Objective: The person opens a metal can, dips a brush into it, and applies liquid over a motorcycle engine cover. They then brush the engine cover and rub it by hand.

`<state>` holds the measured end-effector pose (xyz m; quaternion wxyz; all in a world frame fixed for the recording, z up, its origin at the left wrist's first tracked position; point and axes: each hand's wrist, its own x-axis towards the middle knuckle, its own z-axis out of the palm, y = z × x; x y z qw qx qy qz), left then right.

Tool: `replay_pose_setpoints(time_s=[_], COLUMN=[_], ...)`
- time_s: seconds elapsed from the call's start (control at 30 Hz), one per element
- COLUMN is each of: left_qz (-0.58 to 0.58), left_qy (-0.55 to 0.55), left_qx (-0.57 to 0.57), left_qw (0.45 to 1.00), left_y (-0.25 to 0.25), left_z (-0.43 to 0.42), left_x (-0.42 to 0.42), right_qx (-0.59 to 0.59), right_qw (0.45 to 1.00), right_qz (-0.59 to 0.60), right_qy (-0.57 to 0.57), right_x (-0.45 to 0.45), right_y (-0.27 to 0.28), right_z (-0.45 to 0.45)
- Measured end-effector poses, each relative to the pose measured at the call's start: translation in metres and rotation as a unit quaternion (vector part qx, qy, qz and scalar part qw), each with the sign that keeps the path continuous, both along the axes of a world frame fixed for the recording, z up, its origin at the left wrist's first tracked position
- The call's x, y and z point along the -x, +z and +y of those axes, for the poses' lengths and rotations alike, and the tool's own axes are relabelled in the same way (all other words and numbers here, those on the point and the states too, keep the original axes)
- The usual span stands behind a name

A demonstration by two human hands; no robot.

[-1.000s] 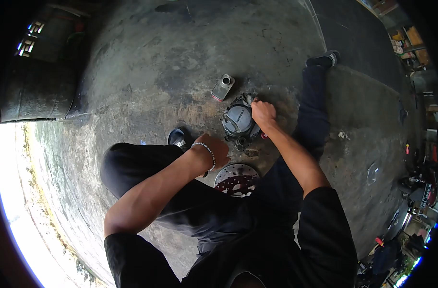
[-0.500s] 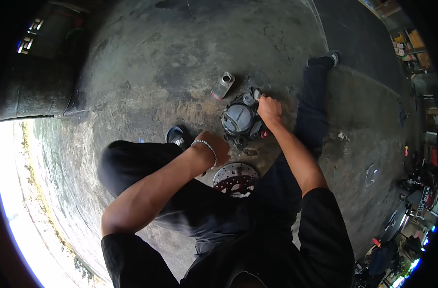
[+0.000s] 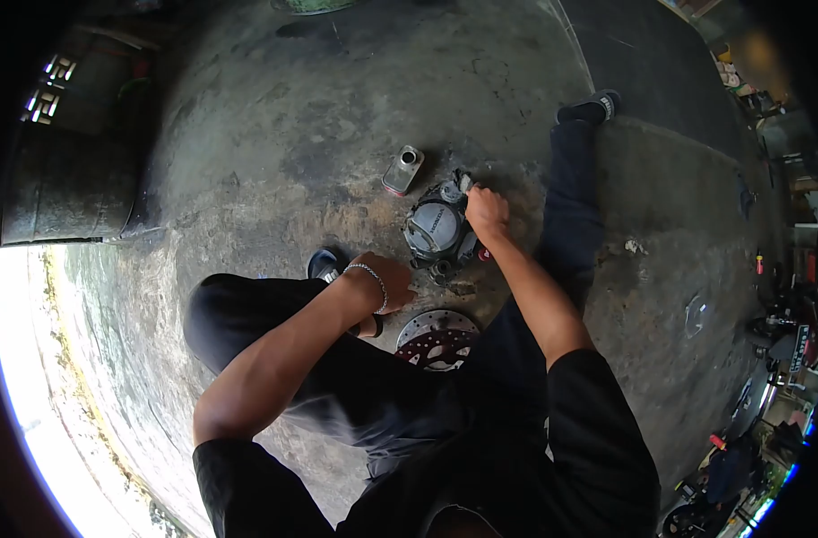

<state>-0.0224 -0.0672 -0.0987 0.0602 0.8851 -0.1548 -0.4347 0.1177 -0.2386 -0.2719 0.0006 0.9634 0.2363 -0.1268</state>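
At cover (image 3: 434, 226) edge, R hand (image 3: 488, 212) pinches pale pc. (image 3: 465, 182), open flr. (image 3: 337, 134) beyond; L grip (image 3: 389, 283) unclear.

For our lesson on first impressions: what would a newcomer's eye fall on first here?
Probably the round grey cover marked HONDA, mid-picture beside the right hand. Next, the metal disc full of holes, nearer the body, and the small metal can beyond the cover.

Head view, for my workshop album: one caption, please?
Right hand at a Honda engine cover, braceleted left hand near a drilled brake disc.
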Motion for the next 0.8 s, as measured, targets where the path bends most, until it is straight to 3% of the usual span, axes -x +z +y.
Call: replay_pose_setpoints(time_s=[0.17, 0.23, 0.3, 0.33, 0.4, 0.43, 0.47, 0.5, 0.53, 0.57, 0.6, 0.63, 0.7, 0.73, 0.77, 0.8], left_qz=[0.004, 0.013, 0.006, 0.001, -0.014, -0.048, -0.106, -0.044, 0.033, 0.027, 0.043, 0.057, 0.011, -0.021, -0.043, -0.071], left_qy=[0.006, 0.026, 0.068, 0.104, 0.154, 0.176, 0.178, 0.364, 0.535, 0.52, 0.549, 0.582, 0.635, 0.667, 0.642, 0.622], left_qx=[-0.015, -0.041, -0.028, -0.007, 0.047, 0.12, 0.321, 0.388, 0.42, 0.429, 0.441, 0.448, 0.428, 0.415, 0.432, 0.447], left_qw=[1.0, 0.999, 0.997, 0.995, 0.987, 0.976, 0.924, 0.846, 0.732, 0.738, 0.709, 0.676, 0.643, 0.618, 0.631, 0.639], left_y=[-0.005, -0.006, -0.009, -0.013, -0.026, -0.043, -0.04, -0.037, -0.033, -0.023, -0.033, -0.042, -0.029, -0.024, -0.034, -0.045], left_z=[0.006, 0.01, 0.017, 0.017, 0.006, 0.009, 0.011, 0.002, -0.005, -0.004, 0.008, 0.016, 0.005, 0.0, 0.007, 0.017], left_x=[0.001, 0.001, 0.005, 0.006, 0.002, 0.004, 0.005, 0.004, 0.001, -0.006, -0.009, -0.012, -0.015, -0.014, -0.013, -0.01], right_qx=[-0.024, -0.12, -0.315, -0.356, -0.512, -0.56, -0.607, -0.639, -0.681, -0.72, -0.798, -0.801, -0.746, -0.727, -0.755, -0.716], right_qw=[1.0, 0.979, 0.849, 0.81, 0.676, 0.64, 0.592, 0.51, 0.424, 0.432, 0.421, 0.384, 0.581, 0.619, 0.621, 0.652], right_qz=[0.01, 0.075, 0.233, 0.271, 0.296, 0.333, 0.371, 0.428, 0.441, 0.402, 0.29, 0.312, 0.228, 0.212, 0.118, 0.183], right_qy=[-0.013, -0.145, -0.354, -0.38, -0.439, -0.407, -0.378, -0.386, -0.403, -0.365, -0.319, -0.337, -0.231, -0.208, -0.174, -0.172], right_x=[0.032, 0.034, 0.036, 0.045, 0.065, 0.072, 0.079, 0.087, 0.095, 0.104, 0.112, 0.119, 0.125, 0.13, 0.134, 0.136], right_y=[-0.006, -0.007, -0.043, 0.001, 0.031, 0.047, 0.062, 0.087, 0.114, 0.103, 0.087, 0.104, 0.095, 0.118, 0.114, 0.134], right_z=[-0.019, -0.034, -0.045, -0.033, -0.008, 0.003, 0.014, 0.027, 0.033, 0.045, 0.066, 0.066, 0.066, 0.053, 0.06, 0.045])
